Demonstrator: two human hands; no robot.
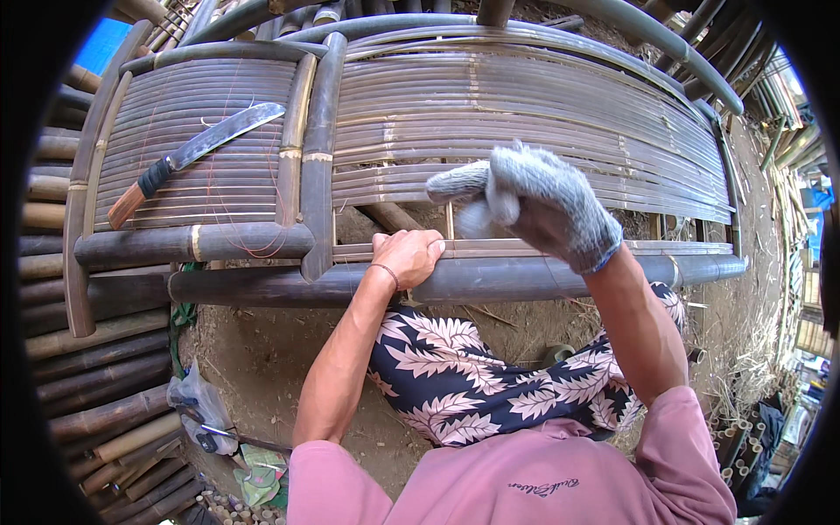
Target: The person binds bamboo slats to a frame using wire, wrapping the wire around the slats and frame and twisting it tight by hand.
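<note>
A long dark bamboo bench (560,273) with a seat of thin bamboo slats (560,122) lies across in front of me. My left hand (409,260), bare with a thin cord at the wrist, is closed over the front bamboo slat (525,249) beside the thick front rail; its fingertips are hidden. Over the gap between this slat and the others, my right hand (551,206) is raised in a grey knitted glove. Its fingers point left, apart and partly blurred, with nothing visible in them. A machete (219,140) with a wooden handle rests on the left slatted section.
Thin reddish string (232,206) lies loose around the machete. Stacked bamboo poles (96,372) line the left side. A clear plastic bag (199,407) sits on the dirt floor near them. Bamboo shavings (744,350) litter the ground at right, with cut bamboo pieces (739,446) below.
</note>
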